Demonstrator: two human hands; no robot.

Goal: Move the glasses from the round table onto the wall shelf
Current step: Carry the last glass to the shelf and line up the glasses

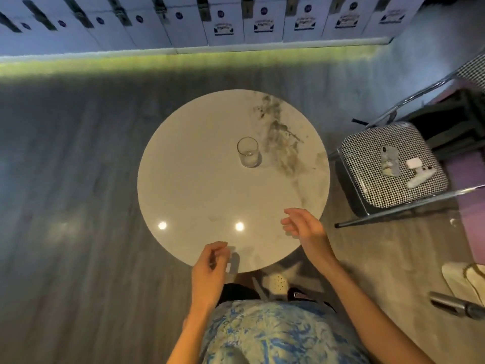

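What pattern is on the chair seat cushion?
Black-and-white houndstooth check on the chair seat cushion, clearest in the head view, right of the round table.

Head view, steeply downward, over round table [183,179], wide-angle

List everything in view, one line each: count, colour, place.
round table: one, white marble with grey veins, centre.
glass: one, clear, upright on the table, right of its middle.
chair: one, black-and-white check seat, metal frame, right of the table.
phone: one, pale patterned case, on the chair seat.
small case: one, white, beside the phone.
wall panels: a row, white, along the far wall.
left hand: one, empty, loosely curled, over the table's near edge.
right hand: one, empty, fingers relaxed, above the table's near right.
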